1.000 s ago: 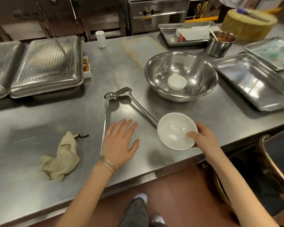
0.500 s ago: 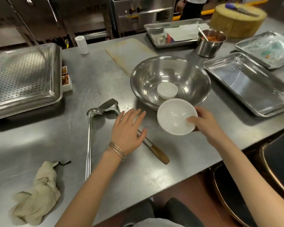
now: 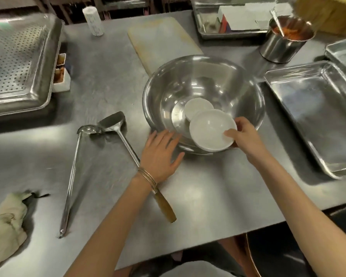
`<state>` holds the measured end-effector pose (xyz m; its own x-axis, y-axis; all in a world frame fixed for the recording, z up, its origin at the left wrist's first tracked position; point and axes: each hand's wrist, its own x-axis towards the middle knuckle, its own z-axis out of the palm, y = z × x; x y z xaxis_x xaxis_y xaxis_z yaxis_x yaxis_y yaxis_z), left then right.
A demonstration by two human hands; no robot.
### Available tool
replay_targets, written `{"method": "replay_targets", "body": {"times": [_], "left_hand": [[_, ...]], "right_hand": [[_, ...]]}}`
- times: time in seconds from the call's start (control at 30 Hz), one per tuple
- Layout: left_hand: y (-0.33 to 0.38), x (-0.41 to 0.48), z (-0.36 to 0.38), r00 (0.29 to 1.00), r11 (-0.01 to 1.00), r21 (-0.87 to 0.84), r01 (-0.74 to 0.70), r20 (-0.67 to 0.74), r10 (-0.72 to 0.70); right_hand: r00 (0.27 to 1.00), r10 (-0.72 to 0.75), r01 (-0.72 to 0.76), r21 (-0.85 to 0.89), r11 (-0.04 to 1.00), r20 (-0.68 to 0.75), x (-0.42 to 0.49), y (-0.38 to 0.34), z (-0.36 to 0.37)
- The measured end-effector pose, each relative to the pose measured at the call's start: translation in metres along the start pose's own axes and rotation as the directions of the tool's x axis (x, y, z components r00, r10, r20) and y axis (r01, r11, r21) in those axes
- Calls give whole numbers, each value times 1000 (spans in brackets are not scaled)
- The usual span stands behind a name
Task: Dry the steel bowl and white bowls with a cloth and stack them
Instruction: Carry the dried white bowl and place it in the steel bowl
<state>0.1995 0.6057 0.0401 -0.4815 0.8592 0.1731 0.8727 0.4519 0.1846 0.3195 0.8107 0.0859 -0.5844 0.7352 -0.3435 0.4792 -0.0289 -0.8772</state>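
Far left of the steel bowl (image 3: pixel 238 90) I see the cloth (image 3: pixel 6 222) crumpled; the left hand (image 3: pixel 160 154), fingers straight and spread, meets its near-left wall; over its near rim the right hand (image 3: pixel 246 136) pinches a white bowl (image 3: pixel 212 130); a tray (image 3: pixel 318 116) sits just right.

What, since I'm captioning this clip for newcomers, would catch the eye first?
The steel bowl in the middle draws the eye, with the right hand holding a white bowl over its near rim and a second white bowl lying inside. The left hand lies open beside it, and the crumpled cloth sits at the near left.
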Motion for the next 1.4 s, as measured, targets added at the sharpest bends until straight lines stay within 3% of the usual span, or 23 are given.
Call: {"method": "replay_targets", "body": {"times": [0.27, 0.63, 0.87, 1.2, 1.4], "left_hand": [[-2, 42, 38, 986, 997, 43, 60, 155, -66], [-2, 43, 58, 990, 995, -53, 88, -104, -93], [-1, 44, 59, 990, 993, -69, 99, -94, -105], [1, 43, 55, 990, 988, -62, 140, -23, -142], [3, 35, 43, 989, 990, -10, 137, 64, -137]], "right_hand": [[994, -17, 28, -107, 994, 107, 100, -3, 9], [991, 29, -1, -212, 977, 129, 170, 20, 26], [980, -101, 171, -448, 877, 174, 185, 28, 36], [967, -181, 255, -649, 717, 180, 183, 27, 45], [964, -205, 267, -615, 742, 170, 146, 15, 32]]}}
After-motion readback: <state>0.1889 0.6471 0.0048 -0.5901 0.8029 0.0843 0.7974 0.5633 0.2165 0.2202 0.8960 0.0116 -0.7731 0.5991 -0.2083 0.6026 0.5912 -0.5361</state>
